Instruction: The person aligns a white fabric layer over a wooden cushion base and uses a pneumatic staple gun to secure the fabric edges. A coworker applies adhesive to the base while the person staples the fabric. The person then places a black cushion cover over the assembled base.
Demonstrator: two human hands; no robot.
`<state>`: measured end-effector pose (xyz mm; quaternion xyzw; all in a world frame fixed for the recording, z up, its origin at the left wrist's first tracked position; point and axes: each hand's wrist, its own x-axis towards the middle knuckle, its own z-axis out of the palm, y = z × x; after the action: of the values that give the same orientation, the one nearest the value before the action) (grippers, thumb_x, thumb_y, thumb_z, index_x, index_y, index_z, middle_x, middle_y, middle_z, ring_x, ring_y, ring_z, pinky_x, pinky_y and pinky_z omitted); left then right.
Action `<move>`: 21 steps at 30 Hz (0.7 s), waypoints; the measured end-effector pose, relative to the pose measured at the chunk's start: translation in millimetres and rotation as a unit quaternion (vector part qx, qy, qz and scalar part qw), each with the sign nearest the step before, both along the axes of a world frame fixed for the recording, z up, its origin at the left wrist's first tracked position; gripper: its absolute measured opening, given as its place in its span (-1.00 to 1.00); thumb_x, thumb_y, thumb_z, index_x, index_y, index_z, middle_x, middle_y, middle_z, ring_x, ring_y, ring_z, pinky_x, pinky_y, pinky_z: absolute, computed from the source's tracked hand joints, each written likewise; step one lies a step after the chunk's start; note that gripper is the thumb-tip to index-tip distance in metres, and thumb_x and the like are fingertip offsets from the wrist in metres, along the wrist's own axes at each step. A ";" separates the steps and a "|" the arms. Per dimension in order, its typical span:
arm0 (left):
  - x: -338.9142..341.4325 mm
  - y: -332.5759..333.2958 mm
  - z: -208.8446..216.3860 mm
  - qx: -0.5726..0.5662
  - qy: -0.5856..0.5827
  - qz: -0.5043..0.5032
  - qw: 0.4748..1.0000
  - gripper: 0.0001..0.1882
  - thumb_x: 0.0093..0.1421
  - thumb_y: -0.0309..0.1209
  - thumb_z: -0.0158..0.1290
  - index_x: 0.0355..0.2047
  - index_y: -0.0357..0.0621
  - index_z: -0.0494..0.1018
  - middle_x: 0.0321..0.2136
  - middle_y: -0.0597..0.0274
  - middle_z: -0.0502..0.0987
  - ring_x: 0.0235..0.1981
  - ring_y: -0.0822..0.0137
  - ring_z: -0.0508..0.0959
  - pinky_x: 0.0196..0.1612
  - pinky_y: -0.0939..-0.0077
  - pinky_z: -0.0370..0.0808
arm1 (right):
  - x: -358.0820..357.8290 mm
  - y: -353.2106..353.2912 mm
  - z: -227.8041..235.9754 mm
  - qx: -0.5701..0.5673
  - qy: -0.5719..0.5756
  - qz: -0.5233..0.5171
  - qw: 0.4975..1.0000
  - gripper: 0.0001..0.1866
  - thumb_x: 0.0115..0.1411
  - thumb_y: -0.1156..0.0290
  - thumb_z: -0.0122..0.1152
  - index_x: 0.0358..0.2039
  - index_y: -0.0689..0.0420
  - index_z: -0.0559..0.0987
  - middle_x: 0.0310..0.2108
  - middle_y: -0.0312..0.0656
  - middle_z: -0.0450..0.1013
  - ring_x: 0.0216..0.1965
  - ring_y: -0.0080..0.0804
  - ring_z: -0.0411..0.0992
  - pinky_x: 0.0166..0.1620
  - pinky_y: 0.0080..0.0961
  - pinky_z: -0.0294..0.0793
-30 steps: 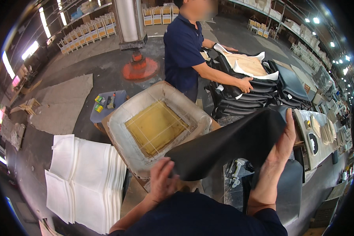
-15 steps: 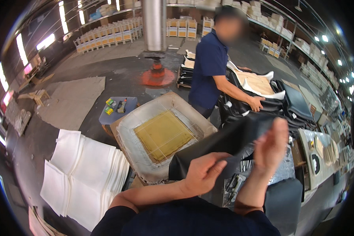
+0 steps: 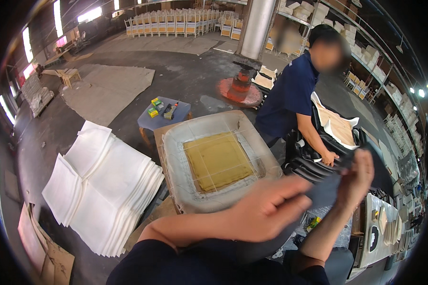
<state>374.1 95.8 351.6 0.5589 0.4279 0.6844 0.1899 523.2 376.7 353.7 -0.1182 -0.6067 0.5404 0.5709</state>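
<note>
Step looks like handling the black leather-like sheet [image 3: 325,191], between the hands right of centre frame. Left hand [image 3: 268,211] and right hand [image 3: 357,178] blurred; can't tell if fingers grip it. Next move calls for a sure edge hold.

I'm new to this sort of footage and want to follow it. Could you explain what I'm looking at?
There is no machine here: a person works with bare hands, seen by a wide fisheye camera on their head. It looks down, so the edges bend.

The left hand is low in the middle; the right hand is raised farther right. Dark material shows between them, but blur hides how each grips it.

Beyond lies a square piece with a pale rim and a yellow middle. Stacked white sheets are at left. Across, a co-worker has a hand on a black pile.
</note>
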 end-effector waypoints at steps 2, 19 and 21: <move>-35.8 -9.4 -26.5 -0.099 -0.047 0.086 0.990 -0.75 0.51 -0.38 0.13 0.04 -0.30 0.58 -0.25 0.18 0.63 -0.27 0.41 0.61 -0.19 0.43 0.54 | -53.8 -3.1 -37.2 -0.052 -0.046 0.034 0.997 -0.84 0.47 0.34 0.36 -0.30 0.06 0.63 -0.50 -0.40 0.46 -0.59 -0.65 0.36 -0.53 -0.64 0.31; -353.1 -64.7 -138.7 -0.476 0.121 0.353 0.797 -0.53 0.14 -0.36 0.42 0.06 -0.22 0.67 -0.13 -0.16 0.74 -0.03 -0.09 0.75 0.06 0.12 0.63 | -398.9 -44.5 -211.8 -0.226 -0.185 0.150 0.945 -0.83 0.45 0.28 0.34 -0.21 0.08 0.57 -0.50 -0.31 0.45 -0.57 -0.52 0.39 -0.49 -0.51 0.38; -406.5 -22.3 -145.4 -0.456 0.155 0.352 0.803 -0.53 0.13 -0.34 0.43 0.05 -0.22 0.69 -0.09 -0.17 0.74 -0.01 -0.13 0.74 0.10 0.10 0.63 | -435.2 3.0 -226.4 -0.239 -0.204 0.133 0.940 -0.81 0.43 0.25 0.35 -0.13 0.08 0.58 -0.40 -0.26 0.49 -0.45 -0.42 0.43 -0.38 -0.42 0.43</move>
<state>-32.4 73.5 206.2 0.3175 0.8816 0.3347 0.0996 88.0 379.7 127.3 -0.2774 -0.5734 0.7045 0.3128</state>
